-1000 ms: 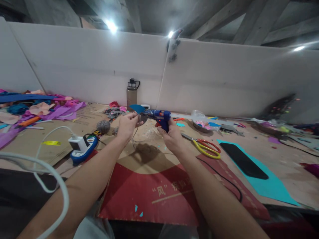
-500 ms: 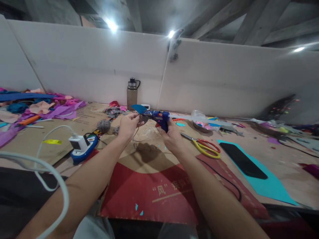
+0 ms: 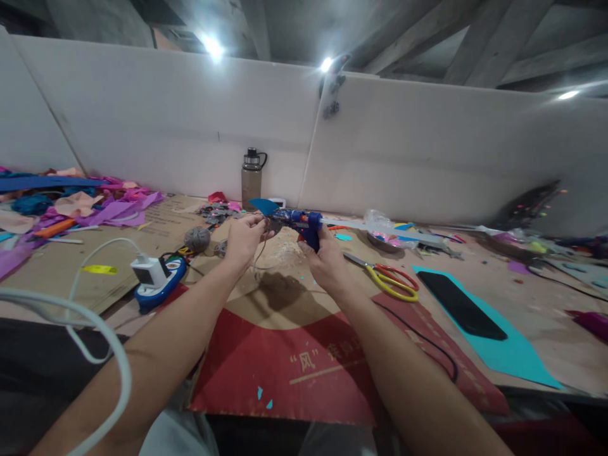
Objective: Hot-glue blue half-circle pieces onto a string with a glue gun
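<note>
My right hand (image 3: 327,256) is wrapped round the grip of a blue hot glue gun (image 3: 308,227), whose nozzle points left. A long pale glue stick (image 3: 361,227) sticks out of its back end. My left hand (image 3: 247,237) is closed, its fingers pinching a small dark piece with a blue leaf-shaped part (image 3: 264,206) rising from it. The nozzle meets this piece or lies just by it; I cannot tell which. A thin strand hangs below my left fingers. Both hands are held above a red and brown cardboard sheet (image 3: 285,373).
Scissors (image 3: 392,282) with red and yellow handles lie right of my right hand, near a black phone (image 3: 460,304) on turquoise sheet. At left are a blue power strip (image 3: 161,288), grey yarn (image 3: 197,239) and coloured scraps (image 3: 114,212). A bottle (image 3: 251,180) stands behind.
Almost nothing differs. Both hands keep their places on the glue gun and the small piece, and the view has shifted very slightly.
</note>
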`<move>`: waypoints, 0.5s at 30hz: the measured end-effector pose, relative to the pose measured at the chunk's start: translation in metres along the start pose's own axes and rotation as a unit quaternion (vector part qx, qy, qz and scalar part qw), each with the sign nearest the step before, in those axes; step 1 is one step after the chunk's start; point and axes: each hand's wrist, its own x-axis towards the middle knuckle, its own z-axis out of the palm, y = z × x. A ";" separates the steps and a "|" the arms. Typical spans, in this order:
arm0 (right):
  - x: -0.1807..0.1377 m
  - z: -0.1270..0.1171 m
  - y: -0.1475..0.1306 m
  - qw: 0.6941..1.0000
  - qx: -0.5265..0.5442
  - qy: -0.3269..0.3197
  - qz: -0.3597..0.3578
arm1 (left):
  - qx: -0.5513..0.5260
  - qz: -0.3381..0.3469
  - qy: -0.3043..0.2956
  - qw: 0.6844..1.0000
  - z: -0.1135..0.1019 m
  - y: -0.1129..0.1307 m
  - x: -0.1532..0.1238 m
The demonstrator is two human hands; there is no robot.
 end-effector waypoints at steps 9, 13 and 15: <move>0.000 -0.002 0.005 1.000 -0.014 0.009 0.011 | 0.001 0.015 0.005 1.000 -0.004 -0.006 0.006; 0.000 -0.002 0.008 1.000 -0.007 0.018 0.008 | 0.001 0.016 0.001 1.000 -0.005 -0.008 0.007; 0.000 -0.002 0.008 1.000 -0.007 0.020 0.013 | 0.000 0.014 0.002 1.000 -0.005 -0.008 0.008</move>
